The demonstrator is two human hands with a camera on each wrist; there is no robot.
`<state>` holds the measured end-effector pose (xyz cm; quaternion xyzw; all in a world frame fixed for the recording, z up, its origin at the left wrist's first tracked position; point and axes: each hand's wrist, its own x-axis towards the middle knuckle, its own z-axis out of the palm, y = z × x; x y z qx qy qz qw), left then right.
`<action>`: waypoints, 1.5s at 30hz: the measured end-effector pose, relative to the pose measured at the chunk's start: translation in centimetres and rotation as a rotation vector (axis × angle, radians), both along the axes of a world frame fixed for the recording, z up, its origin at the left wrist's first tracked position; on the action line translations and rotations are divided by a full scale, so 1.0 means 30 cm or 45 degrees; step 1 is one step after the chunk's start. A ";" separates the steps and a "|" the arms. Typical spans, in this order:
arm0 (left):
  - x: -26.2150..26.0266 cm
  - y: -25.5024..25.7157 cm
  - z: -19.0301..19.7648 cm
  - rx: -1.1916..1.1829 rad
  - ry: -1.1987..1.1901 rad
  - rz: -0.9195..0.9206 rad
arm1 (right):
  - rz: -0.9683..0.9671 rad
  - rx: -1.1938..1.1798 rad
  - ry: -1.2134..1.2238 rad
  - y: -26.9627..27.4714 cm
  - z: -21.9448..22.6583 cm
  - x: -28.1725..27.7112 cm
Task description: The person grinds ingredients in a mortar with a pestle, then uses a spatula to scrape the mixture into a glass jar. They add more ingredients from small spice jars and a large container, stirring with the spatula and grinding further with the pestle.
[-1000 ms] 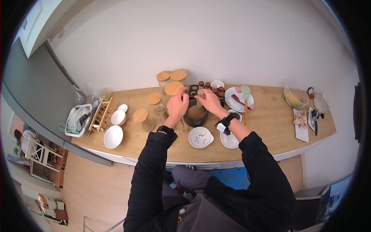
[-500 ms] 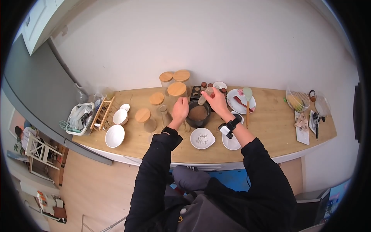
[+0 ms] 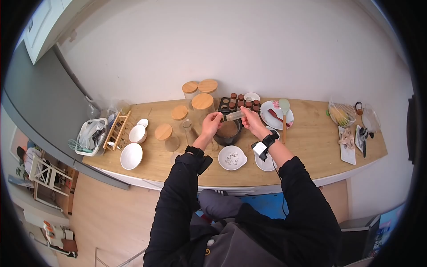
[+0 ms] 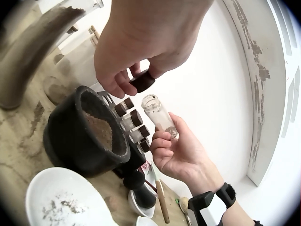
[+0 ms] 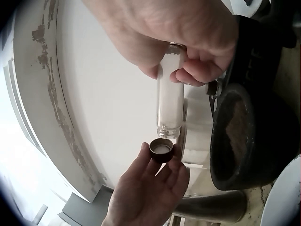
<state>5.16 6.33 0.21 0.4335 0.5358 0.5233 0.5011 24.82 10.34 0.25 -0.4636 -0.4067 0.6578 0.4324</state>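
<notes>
My right hand (image 3: pixel 252 121) grips a small glass bottle (image 3: pixel 235 115) by its base end, tilted over the black mortar (image 3: pixel 233 139). In the right wrist view the bottle (image 5: pixel 170 96) looks nearly empty, its threaded mouth uncapped. My left hand (image 4: pixel 146 37) pinches a dark brown cap (image 4: pixel 142 81) between thumb and fingers; its hollow side faces the bottle mouth, close by. Brown powder (image 4: pixel 98 132) lies in the mortar, below both hands. Behind it, several brown-capped bottles (image 3: pixel 240 97) stand in a black rack (image 3: pixel 225 103).
A white bowl with pale bits (image 3: pixel 232 158) sits in front of the mortar. Wooden-lidded jars (image 3: pixel 203 101) stand to the left, near a glass bottle (image 3: pixel 187 126). Rightward are a floral plate (image 3: pixel 267 116) and a spatula (image 3: pixel 284 107). White bowls (image 3: pixel 131 156) are further left.
The bottle in my right hand has tipped from upright, mouth down, to nearly level, its mouth toward my left hand. My left hand and the bottle have drawn closer together.
</notes>
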 end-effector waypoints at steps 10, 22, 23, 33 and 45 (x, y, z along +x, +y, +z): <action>-0.005 -0.012 0.019 -0.157 0.030 -0.083 | 0.046 0.417 -0.070 -0.056 0.015 -0.014; -0.064 -0.028 0.008 -0.158 -0.160 -0.219 | 0.305 0.732 -0.558 -0.112 0.087 0.009; -0.059 -0.033 0.010 -0.118 -0.196 -0.228 | 0.287 0.625 -0.508 -0.117 0.083 0.008; -0.032 -0.057 0.095 0.046 -0.279 -0.306 | 0.408 -0.671 0.514 -0.087 -0.033 0.018; 0.030 0.014 0.065 0.302 -0.007 -0.049 | 0.172 -0.422 0.478 -0.096 -0.075 -0.004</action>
